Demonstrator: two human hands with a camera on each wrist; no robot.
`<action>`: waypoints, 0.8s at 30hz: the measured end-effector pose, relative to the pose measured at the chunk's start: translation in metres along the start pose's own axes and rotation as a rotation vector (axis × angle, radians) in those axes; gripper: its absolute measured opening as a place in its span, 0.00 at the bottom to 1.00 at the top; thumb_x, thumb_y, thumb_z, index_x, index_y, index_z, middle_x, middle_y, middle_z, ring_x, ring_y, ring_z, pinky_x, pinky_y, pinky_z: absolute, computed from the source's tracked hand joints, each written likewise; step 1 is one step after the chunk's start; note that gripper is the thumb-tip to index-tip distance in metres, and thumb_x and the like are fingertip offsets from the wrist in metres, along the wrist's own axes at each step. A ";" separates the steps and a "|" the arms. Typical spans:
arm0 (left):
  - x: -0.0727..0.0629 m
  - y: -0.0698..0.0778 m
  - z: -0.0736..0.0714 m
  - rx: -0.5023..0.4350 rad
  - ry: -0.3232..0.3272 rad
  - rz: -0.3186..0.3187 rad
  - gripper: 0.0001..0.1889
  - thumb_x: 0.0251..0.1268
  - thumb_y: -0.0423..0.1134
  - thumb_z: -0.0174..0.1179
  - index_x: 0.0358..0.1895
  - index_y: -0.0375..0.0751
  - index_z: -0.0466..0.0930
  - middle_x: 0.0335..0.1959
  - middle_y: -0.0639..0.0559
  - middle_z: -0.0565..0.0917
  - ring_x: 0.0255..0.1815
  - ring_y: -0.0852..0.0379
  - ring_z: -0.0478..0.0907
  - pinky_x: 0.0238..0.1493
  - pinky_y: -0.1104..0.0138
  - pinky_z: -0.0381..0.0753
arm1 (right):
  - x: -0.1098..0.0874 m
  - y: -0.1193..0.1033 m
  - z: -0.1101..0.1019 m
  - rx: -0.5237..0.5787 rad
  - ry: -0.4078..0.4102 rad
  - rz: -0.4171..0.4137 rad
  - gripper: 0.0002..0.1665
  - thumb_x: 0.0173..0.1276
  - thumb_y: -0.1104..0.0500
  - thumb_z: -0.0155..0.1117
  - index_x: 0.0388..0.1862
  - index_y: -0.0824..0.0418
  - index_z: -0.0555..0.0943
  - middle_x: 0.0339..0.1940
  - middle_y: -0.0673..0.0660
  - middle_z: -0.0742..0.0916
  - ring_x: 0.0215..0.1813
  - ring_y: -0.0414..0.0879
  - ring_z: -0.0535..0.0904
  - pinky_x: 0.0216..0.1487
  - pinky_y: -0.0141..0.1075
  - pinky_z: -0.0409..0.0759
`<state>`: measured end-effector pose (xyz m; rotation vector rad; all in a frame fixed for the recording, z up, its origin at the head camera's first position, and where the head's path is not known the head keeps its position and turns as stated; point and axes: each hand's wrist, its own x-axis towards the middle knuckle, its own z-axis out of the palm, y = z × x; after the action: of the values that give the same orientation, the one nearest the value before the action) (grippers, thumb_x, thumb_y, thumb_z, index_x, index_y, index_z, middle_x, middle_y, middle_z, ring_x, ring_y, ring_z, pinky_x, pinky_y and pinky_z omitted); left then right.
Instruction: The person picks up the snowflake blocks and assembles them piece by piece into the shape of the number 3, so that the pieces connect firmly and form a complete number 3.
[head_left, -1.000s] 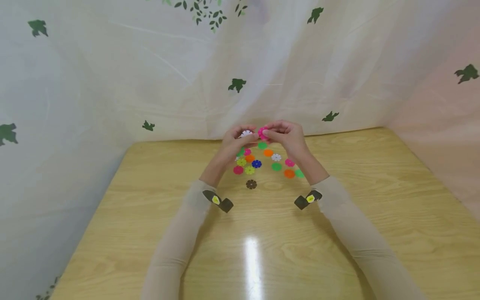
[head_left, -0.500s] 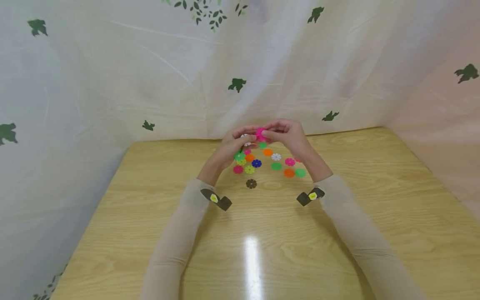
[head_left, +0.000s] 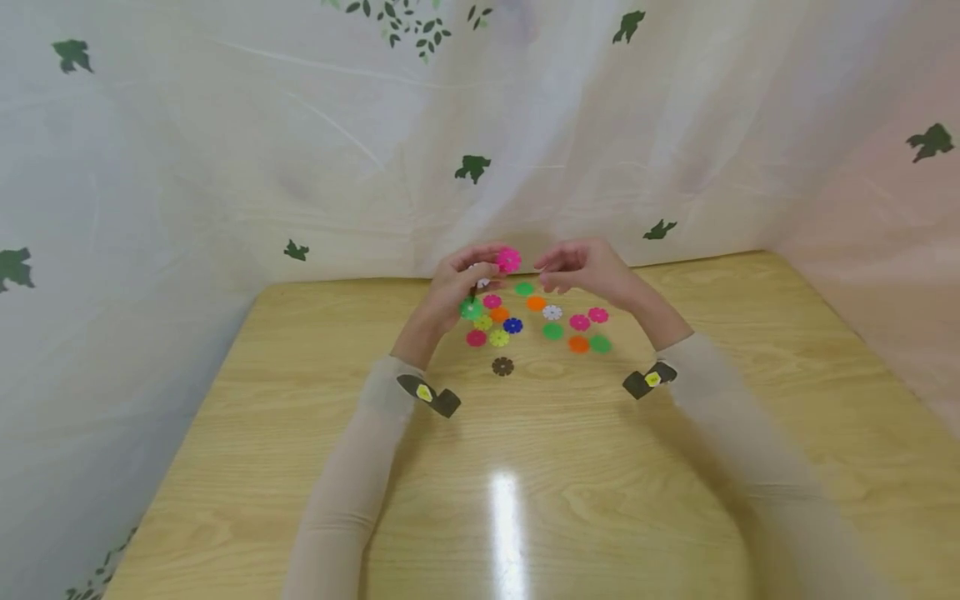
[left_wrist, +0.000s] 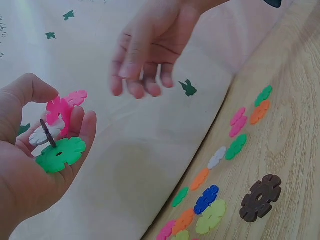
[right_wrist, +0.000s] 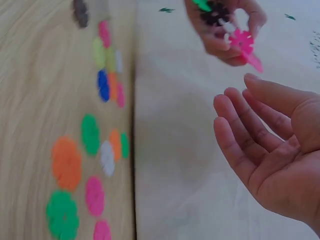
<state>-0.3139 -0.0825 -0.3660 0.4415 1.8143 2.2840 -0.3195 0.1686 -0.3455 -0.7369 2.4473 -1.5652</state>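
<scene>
My left hand holds a joined chain of notched, flower-shaped plastic interlocking discs above the far part of the table. The left wrist view shows a green disc over the palm, a dark brown disc standing edge-on in it, a white disc, and two pink discs at the fingertips. The thumb presses on the nearer pink one. My right hand hangs in the air to the right of the chain, its fingers loosely bent and nothing between them.
Several loose discs lie scattered under the hands, among them a blue disc, an orange disc and a white disc. Nearest the body is a brown disc. A pale curtain hangs behind the wooden table.
My right hand has let go of the pink disc and drawn away to the right. The pink disc now stays on the chain in my left hand, which has shifted slightly left.
</scene>
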 end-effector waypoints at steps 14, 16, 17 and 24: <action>0.000 -0.001 -0.005 0.014 0.036 0.007 0.18 0.74 0.27 0.53 0.64 0.31 0.75 0.47 0.50 0.80 0.41 0.56 0.85 0.62 0.51 0.81 | -0.023 0.041 -0.025 -0.314 -0.373 0.025 0.14 0.64 0.68 0.72 0.48 0.71 0.84 0.39 0.63 0.89 0.42 0.52 0.84 0.47 0.35 0.85; 0.001 -0.001 -0.005 0.015 0.035 0.003 0.18 0.74 0.28 0.54 0.64 0.31 0.75 0.47 0.49 0.80 0.41 0.55 0.85 0.63 0.50 0.80 | -0.025 0.047 -0.025 -0.346 -0.385 0.023 0.13 0.64 0.66 0.74 0.46 0.69 0.85 0.40 0.60 0.89 0.43 0.49 0.84 0.48 0.33 0.84; 0.001 -0.001 -0.005 0.014 0.035 0.001 0.18 0.74 0.27 0.54 0.64 0.31 0.75 0.47 0.49 0.80 0.42 0.55 0.85 0.63 0.50 0.80 | -0.026 0.050 -0.024 -0.355 -0.390 0.025 0.12 0.63 0.66 0.74 0.45 0.68 0.85 0.40 0.60 0.89 0.43 0.48 0.83 0.47 0.34 0.83; 0.001 -0.001 -0.006 0.001 0.030 0.007 0.19 0.72 0.26 0.54 0.64 0.30 0.75 0.46 0.49 0.80 0.41 0.56 0.85 0.64 0.48 0.78 | -0.029 0.062 -0.020 -0.356 -0.401 -0.001 0.14 0.59 0.64 0.78 0.44 0.65 0.87 0.42 0.59 0.90 0.44 0.49 0.83 0.47 0.35 0.84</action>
<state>-0.3170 -0.0878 -0.3684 0.4159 1.8304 2.3068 -0.3221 0.2191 -0.3952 -0.9934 2.4276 -0.8733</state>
